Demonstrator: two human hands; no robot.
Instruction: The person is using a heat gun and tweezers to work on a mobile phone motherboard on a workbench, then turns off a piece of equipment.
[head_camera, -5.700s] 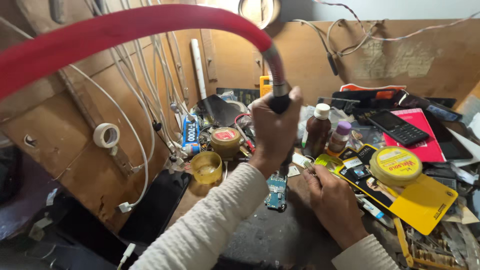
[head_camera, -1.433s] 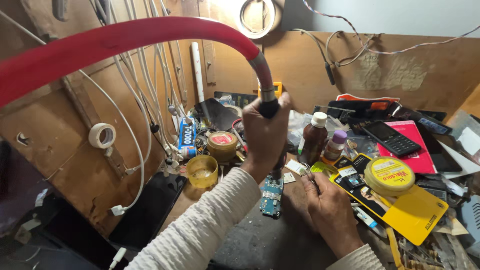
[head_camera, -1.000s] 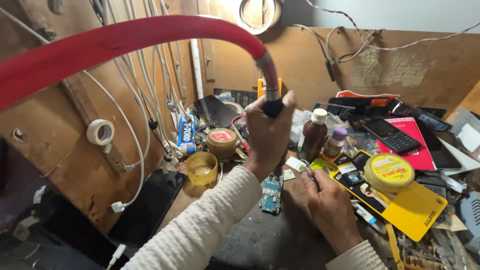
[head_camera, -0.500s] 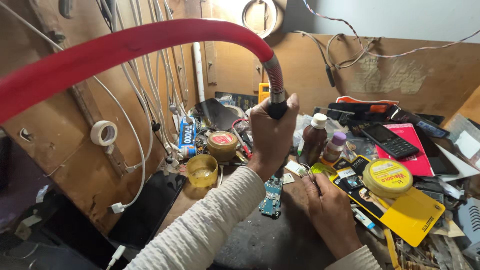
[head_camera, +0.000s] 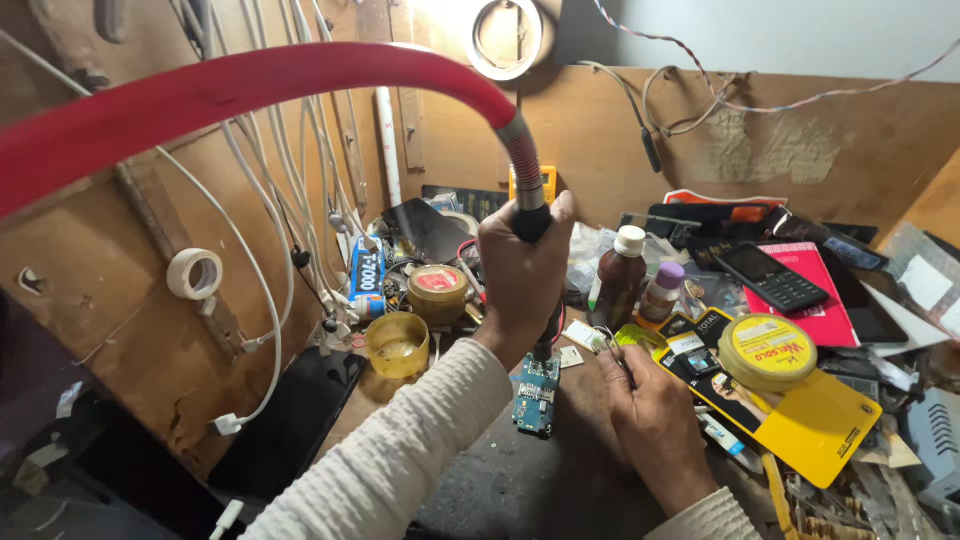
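The hot-air handpiece (head_camera: 530, 215) is gripped upright in the left hand (head_camera: 522, 280), whose fingers are wrapped fully closed around its dark grip, with the ribbed metal neck and thick red hose (head_camera: 250, 95) arching away above them. Its nozzle is pointed down at the small blue circuit board (head_camera: 537, 393), which lies flat on the dark counter (head_camera: 520, 480) just below those fingers. The right hand (head_camera: 655, 425) is rested beside the board with fingers curled; something thin appears pinched in them, but what it is cannot be told.

The board could be overheated or small parts blown loose if the nozzle is held too close. The hose's weight could drag the nozzle off target. The brown bottle (head_camera: 618, 280) and open yellow tin (head_camera: 398, 345) nearby could be knocked.

The board is seen as a narrow blue rectangle with pale pads and dark components.
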